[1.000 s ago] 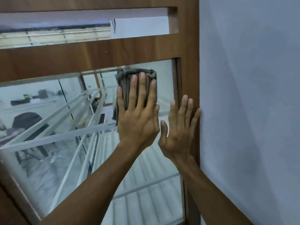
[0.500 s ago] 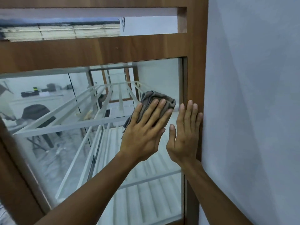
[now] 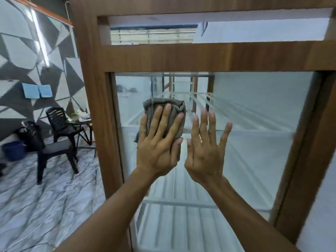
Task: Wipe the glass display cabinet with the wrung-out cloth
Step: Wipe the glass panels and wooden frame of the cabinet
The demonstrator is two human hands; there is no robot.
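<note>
Fingers (image 3: 157, 122) of the left hand (image 3: 158, 151) were straight and slightly fanned, and I recorded them pressing a folded grey-brown cloth (image 3: 175, 106) flat against the front glass pane (image 3: 258, 128) of the glass display cabinet (image 3: 163, 55). The cloth sat on the left-centre part of the pane, below the wooden crossbar and nearer the left post than the right one. Its upper edge showed above the fingertips.

I noted the right hand just beside the left, (image 3: 205, 157) with its fingers spread wide and holding nothing. The palm faced the glass. I could not tell whether it touched the pane.

White slatted shelves (image 3: 181, 224) showed through the glass.

To the left of the cabinet I observed two dark plastic chairs (image 3: 60, 122) on a marbled floor (image 3: 36, 206), a blue bucket (image 3: 14, 150) near them, and blue cloths (image 3: 37, 90) hanging on the patterned wall.
</note>
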